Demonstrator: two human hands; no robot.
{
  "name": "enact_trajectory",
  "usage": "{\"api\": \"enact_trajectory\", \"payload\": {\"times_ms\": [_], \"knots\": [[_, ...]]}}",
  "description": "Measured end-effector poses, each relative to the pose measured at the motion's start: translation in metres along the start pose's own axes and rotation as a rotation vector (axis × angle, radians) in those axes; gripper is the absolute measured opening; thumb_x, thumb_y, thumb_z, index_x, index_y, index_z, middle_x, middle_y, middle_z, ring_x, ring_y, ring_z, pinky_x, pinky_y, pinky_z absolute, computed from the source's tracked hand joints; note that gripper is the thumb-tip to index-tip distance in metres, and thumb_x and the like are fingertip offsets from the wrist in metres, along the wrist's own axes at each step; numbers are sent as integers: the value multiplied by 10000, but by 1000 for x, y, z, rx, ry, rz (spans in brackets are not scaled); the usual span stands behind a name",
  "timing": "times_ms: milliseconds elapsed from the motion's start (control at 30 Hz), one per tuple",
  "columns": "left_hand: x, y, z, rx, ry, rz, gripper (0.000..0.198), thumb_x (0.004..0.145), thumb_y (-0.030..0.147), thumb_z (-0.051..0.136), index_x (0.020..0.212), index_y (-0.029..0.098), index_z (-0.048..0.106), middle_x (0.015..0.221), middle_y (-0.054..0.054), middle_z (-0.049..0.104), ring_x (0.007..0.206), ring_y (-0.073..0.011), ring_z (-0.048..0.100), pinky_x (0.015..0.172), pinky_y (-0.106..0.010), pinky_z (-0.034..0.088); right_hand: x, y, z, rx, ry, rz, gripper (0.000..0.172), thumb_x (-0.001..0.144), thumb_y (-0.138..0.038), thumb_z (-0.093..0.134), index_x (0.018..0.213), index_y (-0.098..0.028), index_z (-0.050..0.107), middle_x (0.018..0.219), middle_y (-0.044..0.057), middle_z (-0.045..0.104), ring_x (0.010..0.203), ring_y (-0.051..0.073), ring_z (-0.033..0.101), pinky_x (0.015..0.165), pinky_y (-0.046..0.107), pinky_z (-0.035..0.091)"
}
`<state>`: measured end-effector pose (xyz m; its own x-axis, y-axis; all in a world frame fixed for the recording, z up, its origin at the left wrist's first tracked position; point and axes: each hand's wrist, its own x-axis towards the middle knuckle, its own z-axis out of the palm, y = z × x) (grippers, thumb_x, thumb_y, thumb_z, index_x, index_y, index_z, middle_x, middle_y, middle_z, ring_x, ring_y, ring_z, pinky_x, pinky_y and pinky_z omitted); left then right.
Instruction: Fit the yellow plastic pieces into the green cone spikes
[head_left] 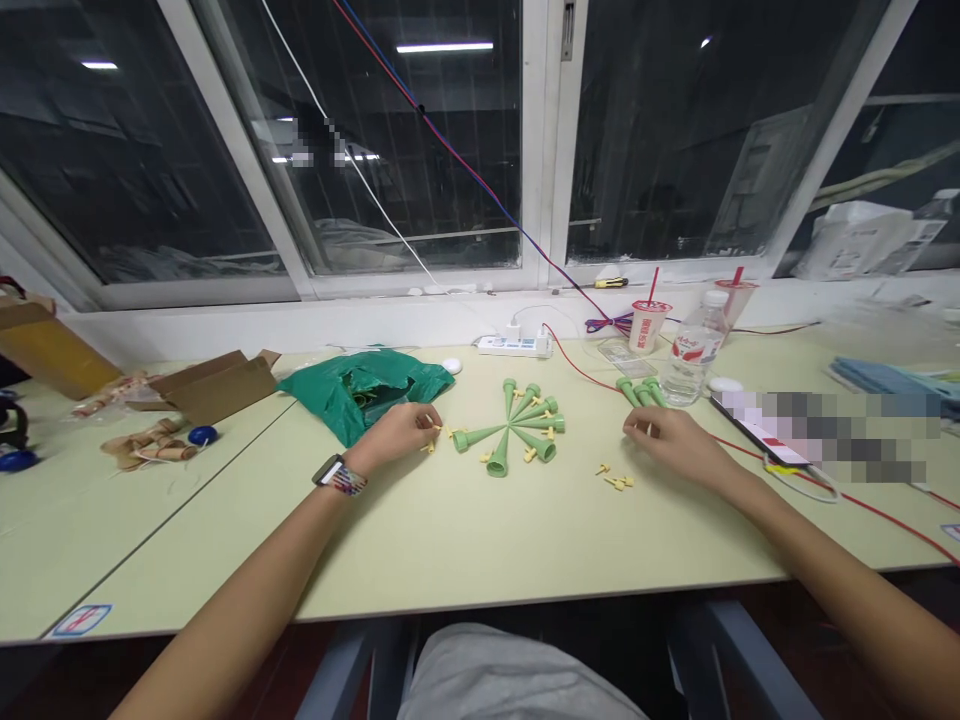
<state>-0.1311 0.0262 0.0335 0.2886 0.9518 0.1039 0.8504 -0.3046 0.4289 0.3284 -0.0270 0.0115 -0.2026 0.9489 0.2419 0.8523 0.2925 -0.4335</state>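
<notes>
Dark night windows stood behind a pale green table (465,540) seen from the head camera. On it, green cones (517,425) lay in a star, tips meeting at the centre. The left hand (397,432), with a watch (341,475) on its wrist, rested just left of the star, fingers curled and pinching a small yellow piece (435,425). The right hand (671,435) lay palm down to the star's right, fingers loosely bent; whether it gripped anything could not be told. More cones (641,390) sat just beyond it, and loose yellow pieces (616,481) lay near it.
</notes>
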Motion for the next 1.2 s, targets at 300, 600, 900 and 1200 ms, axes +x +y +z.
{"api": "enact_trajectory", "payload": {"times_ms": [300, 600, 900, 1200], "knots": [[0, 4, 2, 107, 64, 25, 243, 835, 324, 560, 929, 212, 754, 888, -63, 783, 811, -242, 717, 682, -306, 467, 41, 13, -1, -404, 34, 284, 286, 970, -380, 498, 1110, -198, 669, 1125, 135, 736, 984, 298, 689, 702, 331, 412], [1, 4, 8, 42, 130, 44, 282, 836, 386, 599, 930, 210, 798, 897, -90, 791, 818, -263, 724, 678, -318, 489, 59, 18, 13, -465, -8, 268, 314, 957, -226, 466, 1178, -160, 679, 1121, 186, 734, 1051, 337, 693, 752, 371, 454], [2, 4, 5, -180, 195, -36, 332, 834, 300, 504, 1018, 185, 756, 919, -68, 821, 822, -259, 737, 749, -335, 516, 62, 27, 16, -496, 51, 291, 360, 991, -252, 451, 1227, -154, 705, 1178, 206, 721, 1060, 330, 701, 807, 387, 476], [2, 7, 4, -198, 373, -19, 265, 829, 241, 503, 984, 187, 712, 919, -60, 795, 840, -244, 704, 754, -331, 483, 64, 27, 14, -343, 96, 327, 339, 923, -255, 536, 1193, -189, 730, 1092, 160, 765, 1021, 324, 708, 748, 351, 452]]}}
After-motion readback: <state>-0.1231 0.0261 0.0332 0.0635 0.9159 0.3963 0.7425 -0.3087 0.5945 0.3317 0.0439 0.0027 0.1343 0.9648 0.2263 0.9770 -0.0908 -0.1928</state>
